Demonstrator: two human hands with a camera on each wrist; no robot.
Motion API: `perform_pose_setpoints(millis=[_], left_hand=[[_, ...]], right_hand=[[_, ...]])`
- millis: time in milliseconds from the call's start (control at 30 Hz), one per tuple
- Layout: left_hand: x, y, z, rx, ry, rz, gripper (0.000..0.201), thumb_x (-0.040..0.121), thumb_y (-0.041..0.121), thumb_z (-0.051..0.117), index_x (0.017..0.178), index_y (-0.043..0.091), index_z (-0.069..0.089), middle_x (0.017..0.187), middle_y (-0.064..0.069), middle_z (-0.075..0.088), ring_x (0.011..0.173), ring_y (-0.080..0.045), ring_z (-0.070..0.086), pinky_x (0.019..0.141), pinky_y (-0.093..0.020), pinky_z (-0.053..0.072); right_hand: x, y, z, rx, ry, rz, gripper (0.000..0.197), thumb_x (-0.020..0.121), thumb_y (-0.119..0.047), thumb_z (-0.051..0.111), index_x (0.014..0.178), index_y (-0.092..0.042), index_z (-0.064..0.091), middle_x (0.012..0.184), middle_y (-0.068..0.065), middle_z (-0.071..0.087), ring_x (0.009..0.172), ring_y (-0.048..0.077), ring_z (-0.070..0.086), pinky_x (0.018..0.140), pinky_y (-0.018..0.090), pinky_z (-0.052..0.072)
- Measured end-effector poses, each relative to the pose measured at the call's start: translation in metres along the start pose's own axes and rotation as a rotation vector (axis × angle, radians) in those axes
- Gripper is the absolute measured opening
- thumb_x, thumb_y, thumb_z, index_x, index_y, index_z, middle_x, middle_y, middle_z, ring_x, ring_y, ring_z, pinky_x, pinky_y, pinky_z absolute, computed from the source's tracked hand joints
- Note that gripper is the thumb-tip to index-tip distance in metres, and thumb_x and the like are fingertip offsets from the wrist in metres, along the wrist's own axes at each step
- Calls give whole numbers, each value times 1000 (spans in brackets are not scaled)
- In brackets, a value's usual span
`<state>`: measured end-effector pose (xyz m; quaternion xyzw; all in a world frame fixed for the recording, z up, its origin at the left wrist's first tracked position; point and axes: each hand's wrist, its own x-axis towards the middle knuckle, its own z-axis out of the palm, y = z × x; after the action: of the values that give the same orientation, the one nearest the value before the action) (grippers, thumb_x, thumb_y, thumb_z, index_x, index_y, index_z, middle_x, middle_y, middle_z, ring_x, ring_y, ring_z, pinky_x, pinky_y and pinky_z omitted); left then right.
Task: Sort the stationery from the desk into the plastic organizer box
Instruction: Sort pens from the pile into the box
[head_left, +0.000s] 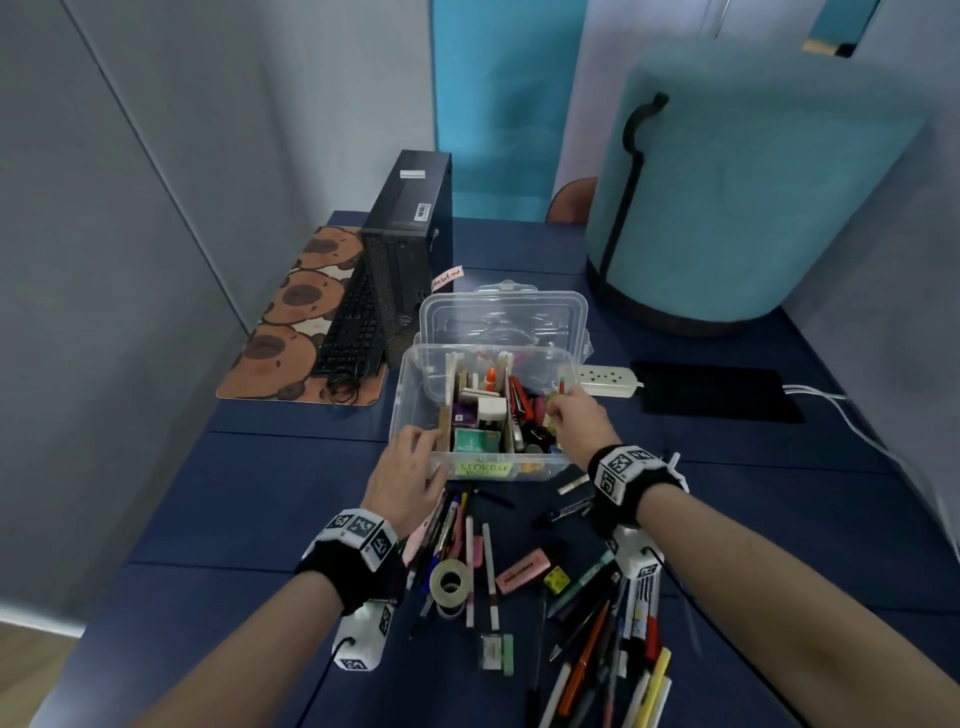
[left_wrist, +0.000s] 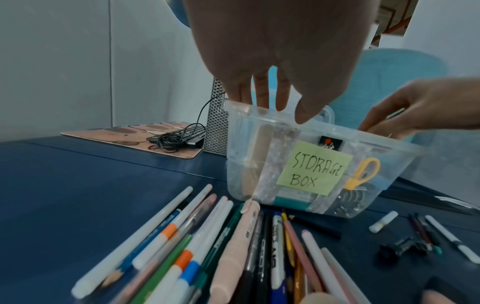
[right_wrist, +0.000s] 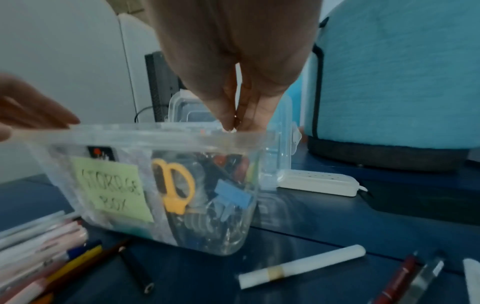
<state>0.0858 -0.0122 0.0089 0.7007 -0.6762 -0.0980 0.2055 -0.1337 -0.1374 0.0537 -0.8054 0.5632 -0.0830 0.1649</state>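
The plastic organizer box (head_left: 488, 410) sits open mid-desk, a green "STORAGE BOX" note (left_wrist: 314, 167) on its near wall and its lid (head_left: 503, 318) lying just behind. At left, a keyboard (head_left: 349, 327) leans on a black computer tower (head_left: 410, 228), partly hiding a patterned mat (head_left: 291, 317). The left hand (head_left: 408, 475) rests at the box's near-left corner, fingers straight, gripping nothing. Inside, yellow scissors (right_wrist: 173, 186) and a blue clip (right_wrist: 233, 195) show through the blurred wall — the other contents are hard to make out. The right hand (head_left: 574, 421) dips over the right compartment, fingertips pinched on a small greenish item (head_left: 554, 402) — too hidden to identify. Loose pens and markers (head_left: 597, 639) lie in front, running out of frame.
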Motion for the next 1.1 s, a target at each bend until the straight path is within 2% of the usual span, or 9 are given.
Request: perform_pose_setpoints(millis=[267, 433, 567, 667, 733, 800, 900, 1000, 1100], left_hand=[[-2, -6, 0, -65, -36, 24, 37, 94, 22, 49, 130, 15, 48, 118, -3, 46, 111, -17, 48, 98, -26, 40], [-4, -9, -1, -50, -19, 75, 30, 93, 14, 49, 123, 13, 53, 111, -2, 51, 107, -19, 49, 98, -31, 41], [-7, -4, -1, 57, -38, 135, 33, 92, 15, 50, 125, 12, 52, 113, -5, 55, 110, -24, 50, 106, -43, 37], [-19, 5, 1, 159, 59, 219, 39, 89, 15, 54, 128, 13, 51, 123, -6, 54, 123, -25, 48, 109, -47, 36], [-31, 13, 5, 225, 93, 341, 37, 84, 17, 58, 121, 16, 55, 115, -4, 57, 109, -23, 54, 94, -40, 45], [-45, 21, 15, 256, -78, 439, 27, 89, 20, 52, 115, 18, 55, 107, -1, 57, 96, -21, 56, 82, -34, 47], [-59, 21, 32, 253, -451, 409, 32, 94, 29, 44, 123, 17, 46, 116, -4, 48, 105, -24, 52, 84, -36, 47], [-64, 15, 43, 357, -612, 372, 58, 89, 47, 52, 137, 21, 32, 135, -8, 36, 118, -27, 43, 98, -40, 41], [-64, 16, 46, 395, -681, 328, 68, 85, 45, 59, 140, 21, 28, 145, -11, 26, 128, -30, 37, 107, -45, 33]], right_hand=[[-2, -11, 19, -151, -239, 85, 24, 92, -5, 38, 103, -5, 60, 103, 16, 63, 96, 34, 61, 71, 34, 43], [-23, -9, 12, -10, 31, -27, 27, 91, -4, 42, 112, -12, 57, 110, 7, 58, 96, 28, 58, 81, 37, 48], [-67, 0, 25, 82, 201, -189, 12, 93, -12, 49, 104, -13, 53, 104, 0, 47, 69, 18, 50, 59, 29, 41], [-100, 11, 46, 63, 40, -144, 6, 92, -17, 50, 95, -20, 45, 98, -2, 45, 66, 21, 50, 58, 32, 40], [-120, 17, 60, 96, -115, -97, 10, 92, -22, 51, 93, -26, 42, 96, -5, 45, 74, 21, 54, 66, 36, 46], [-142, 16, 70, 82, -262, -110, 9, 91, -27, 52, 97, -28, 45, 101, -7, 45, 83, 18, 56, 77, 36, 50], [-172, 5, 84, 39, -447, -211, 40, 86, -44, 57, 120, -27, 46, 121, -7, 40, 98, 18, 55, 81, 31, 48], [-186, -9, 99, -144, -541, -332, 65, 79, -54, 64, 129, -21, 39, 131, 2, 32, 107, 26, 51, 83, 36, 46], [-190, -16, 111, -210, -540, -334, 59, 81, -39, 69, 127, -16, 39, 138, 7, 29, 114, 32, 48, 84, 40, 45]])
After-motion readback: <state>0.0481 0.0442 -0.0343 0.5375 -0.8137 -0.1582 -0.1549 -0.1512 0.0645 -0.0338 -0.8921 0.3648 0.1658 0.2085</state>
